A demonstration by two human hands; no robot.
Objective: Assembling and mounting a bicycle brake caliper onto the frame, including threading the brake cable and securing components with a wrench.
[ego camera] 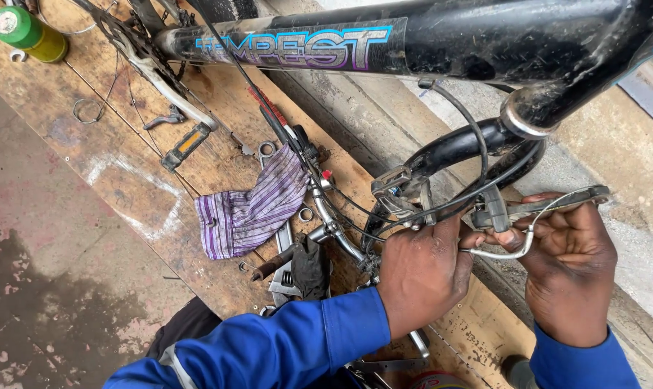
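The left hand (423, 270) is curled shut, back to the camera, with its fingers wrapped around the brake arm (402, 194) on the near side of the black fork (456, 148); the fingertips are hidden behind the knuckles, so the exact grip is hard to read. Just beside it at 3 o'clock, the right hand (567, 266) is half closed, its thumb and forefinger pinching the other brake arm (557, 205), a grey metal lever that juts out toward 2 o'clock. A curved silver cable guide (499, 252) runs between the two hands, and a black brake cable (470, 130) loops up from them toward 12 o'clock.

The dirty black bicycle frame (485, 39) crosses the top of the view and is cut off at both edges. Both blue sleeves (283, 346) leave the picture at the bottom.

The bicycle rests over a worn wooden counter (124, 166), scuffed and marked with white. At 9 o'clock from the hands lies a striped purple rag (251, 212), with what seems to be a spanner (283, 245) partly under it. A pedal (186, 145) on its crank sits toward 10 o'clock, and a green can (27, 32) stands in the far corner at 10 o'clock. Stained concrete floor (45, 288) fills the left.
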